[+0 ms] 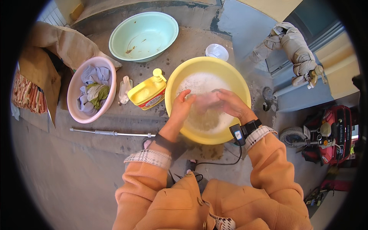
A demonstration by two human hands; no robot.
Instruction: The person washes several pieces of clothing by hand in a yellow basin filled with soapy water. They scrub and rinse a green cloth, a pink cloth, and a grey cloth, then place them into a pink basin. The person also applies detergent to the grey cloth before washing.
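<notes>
A yellow plastic basin (244, 83) stands before me, holding cloudy water with white suds (201, 80). Over the water a pale pinkish cloth (208, 102), blurred by motion, spans the gap between my hands. Its right end is in the grip of my right hand (233, 103). My left hand (182, 107) is at the cloth's left end, thumb and finger raised; whether it grips the cloth is unclear. Left of the basin stands a yellow pump bottle (148, 90) with a red label bearing writing.
A pink basin (72, 97) holds grey and green cloths (97, 93). Behind are a mint-green basin (143, 26) and a white bowl (217, 51). A metal pole (123, 134) lies on the step. A wrapped pipe with a tap (316, 73) and a red motor vehicle (330, 135) are to the right.
</notes>
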